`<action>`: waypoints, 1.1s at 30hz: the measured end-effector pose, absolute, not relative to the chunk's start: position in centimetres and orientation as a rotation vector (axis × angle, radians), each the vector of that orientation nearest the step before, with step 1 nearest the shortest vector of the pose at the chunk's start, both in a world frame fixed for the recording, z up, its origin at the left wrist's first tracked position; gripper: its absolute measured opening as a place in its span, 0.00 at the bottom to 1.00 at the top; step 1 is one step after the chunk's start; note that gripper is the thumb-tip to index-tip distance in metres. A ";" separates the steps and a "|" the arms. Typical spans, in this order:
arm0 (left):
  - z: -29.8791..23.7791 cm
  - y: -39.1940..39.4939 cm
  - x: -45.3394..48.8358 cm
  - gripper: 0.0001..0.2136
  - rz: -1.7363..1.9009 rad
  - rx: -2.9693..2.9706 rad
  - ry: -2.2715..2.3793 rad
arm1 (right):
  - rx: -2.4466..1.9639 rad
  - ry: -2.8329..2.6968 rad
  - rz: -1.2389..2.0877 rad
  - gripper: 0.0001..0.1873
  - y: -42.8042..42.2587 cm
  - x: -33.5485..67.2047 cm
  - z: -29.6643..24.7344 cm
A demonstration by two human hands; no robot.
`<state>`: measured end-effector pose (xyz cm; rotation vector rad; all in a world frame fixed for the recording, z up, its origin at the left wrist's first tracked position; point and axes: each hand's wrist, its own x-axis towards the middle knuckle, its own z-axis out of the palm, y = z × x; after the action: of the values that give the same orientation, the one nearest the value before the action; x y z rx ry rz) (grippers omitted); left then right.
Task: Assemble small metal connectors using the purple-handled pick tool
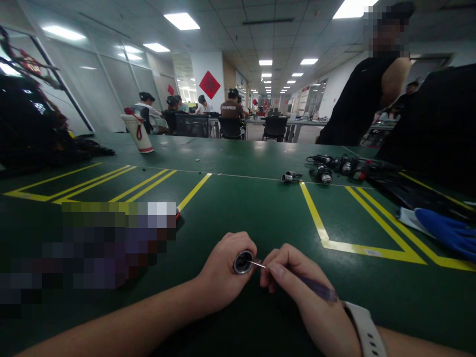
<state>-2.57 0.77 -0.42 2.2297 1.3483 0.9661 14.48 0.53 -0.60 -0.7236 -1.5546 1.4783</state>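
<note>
My left hand [225,272] is closed around a hollow metal cylinder [238,270], whose open round end faces me. Dark parts show inside its rim, too small to make out. In my right hand [297,280] is a screwdriver [319,289] with a thin shaft and a dark, purplish handle lying along the palm. Its shaft points left, and the tip reaches the cylinder's mouth. Both hands are just above the green tabletop, close together but apart. A pale watch band [366,327] is around my right wrist.
Yellow tape [372,251] marks the green table [245,208]. Metal tool parts [324,174] lie at the back right, near a blue glove [442,228]. A white cup [138,131] stands back left; a blurred-out object [122,253] lies nearer. A person [362,94] stands beyond the table.
</note>
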 end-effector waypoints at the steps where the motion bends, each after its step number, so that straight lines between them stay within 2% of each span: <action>1: -0.4 0.8 -2.6 0.08 0.965 2.243 1.339 | -0.731 -1.566 1.473 0.12 0.5 14.5 -0.6; 11: -0.3 0.8 -2.6 0.07 0.964 2.212 1.329 | -0.646 -1.300 1.750 0.10 0.9 14.2 -0.6; 15: -0.2 0.8 -2.5 0.07 0.967 2.195 1.350 | -0.646 -1.295 1.751 0.10 0.8 14.2 -0.5; 23: -0.6 0.8 -2.5 0.07 0.958 2.258 1.328 | -0.704 -1.556 1.502 0.12 0.7 14.4 -0.7; 33: -0.3 0.8 -2.4 0.07 0.975 2.210 1.347 | -0.640 -1.319 1.747 0.10 0.9 14.1 -0.7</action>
<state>-2.41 0.83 -0.31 2.2100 1.3467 0.9746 14.12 0.95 -0.72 -0.6397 -1.3189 1.7473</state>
